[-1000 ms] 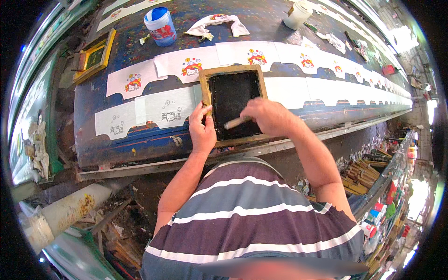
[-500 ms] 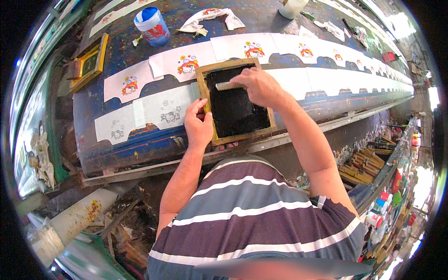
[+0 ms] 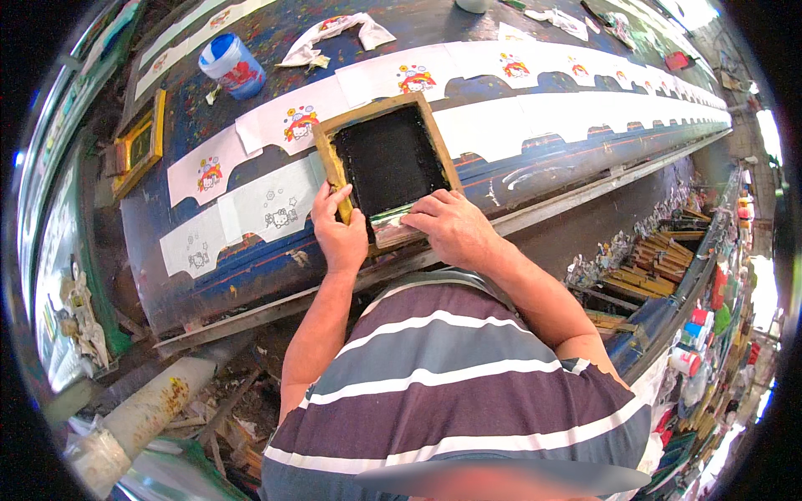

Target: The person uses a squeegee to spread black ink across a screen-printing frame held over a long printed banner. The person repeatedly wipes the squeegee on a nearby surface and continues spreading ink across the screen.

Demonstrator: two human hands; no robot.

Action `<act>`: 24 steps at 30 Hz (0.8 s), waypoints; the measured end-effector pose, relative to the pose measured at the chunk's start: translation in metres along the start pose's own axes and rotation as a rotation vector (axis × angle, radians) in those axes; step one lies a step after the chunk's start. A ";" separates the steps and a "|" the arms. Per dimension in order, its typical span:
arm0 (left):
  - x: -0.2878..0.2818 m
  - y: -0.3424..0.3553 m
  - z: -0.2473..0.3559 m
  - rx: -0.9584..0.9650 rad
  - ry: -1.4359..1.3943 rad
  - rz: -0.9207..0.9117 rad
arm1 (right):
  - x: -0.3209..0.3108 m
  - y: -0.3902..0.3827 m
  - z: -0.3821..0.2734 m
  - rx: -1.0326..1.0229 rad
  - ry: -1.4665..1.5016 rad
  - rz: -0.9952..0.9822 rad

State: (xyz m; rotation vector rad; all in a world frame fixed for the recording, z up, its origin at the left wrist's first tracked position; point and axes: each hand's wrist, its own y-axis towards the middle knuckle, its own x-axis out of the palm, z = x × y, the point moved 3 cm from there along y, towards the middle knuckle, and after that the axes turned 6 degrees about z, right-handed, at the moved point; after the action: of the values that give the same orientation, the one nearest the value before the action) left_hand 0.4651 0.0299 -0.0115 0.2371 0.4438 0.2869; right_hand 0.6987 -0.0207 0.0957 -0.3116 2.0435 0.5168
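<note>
A wooden screen-printing frame (image 3: pixel 436 140), its mesh coated black, lies tilted over the near row of white cut pieces (image 3: pixel 535 119) on the long table. My left hand (image 3: pixel 341 232) is closed around the frame's left side bar, thumb on the inner side. Inside the frame's near end, my right hand (image 3: pixel 455 230) grips a pale-edged squeegee (image 3: pixel 389 225), fingers over its top. Left of the frame, near-row pieces carry black outline prints (image 3: pixel 281 215). Pieces in the row behind bear coloured cartoon prints (image 3: pixel 299 123). Whatever lies beneath the frame is hidden.
A blue-stained paint tub (image 3: pixel 234 67) and a crumpled cloth (image 3: pixel 338 37) sit farther back. Another yellow-edged frame (image 3: pixel 140 146) rests at the table's left end. A metal rail (image 3: pixel 585 185) runs along the near edge. Wooden frames (image 3: pixel 660 259) are piled at right.
My right hand has drawn the squeegee from the frame's far part down to its near end. My left hand keeps its grip on the side bar. The view has shifted slightly.
</note>
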 end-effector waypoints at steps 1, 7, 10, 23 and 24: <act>0.001 0.001 0.000 -0.052 -0.025 -0.007 | 0.000 -0.003 0.004 0.011 0.026 0.017; 0.021 -0.008 0.032 0.065 -0.017 0.054 | -0.024 -0.040 0.038 0.009 0.187 0.296; 0.055 -0.020 0.056 0.128 -0.002 0.078 | -0.042 -0.059 0.065 0.020 0.222 0.364; 0.205 -0.055 0.124 0.047 -0.138 0.097 | -0.128 -0.121 0.185 0.013 0.196 0.302; 0.206 -0.056 0.125 0.038 -0.124 0.091 | -0.129 -0.121 0.188 0.005 0.204 0.290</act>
State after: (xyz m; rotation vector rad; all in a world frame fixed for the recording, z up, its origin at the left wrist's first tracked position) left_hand 0.7120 0.0240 0.0021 0.3107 0.3159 0.3514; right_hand 0.9565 -0.0355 0.0966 -0.0650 2.3032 0.6792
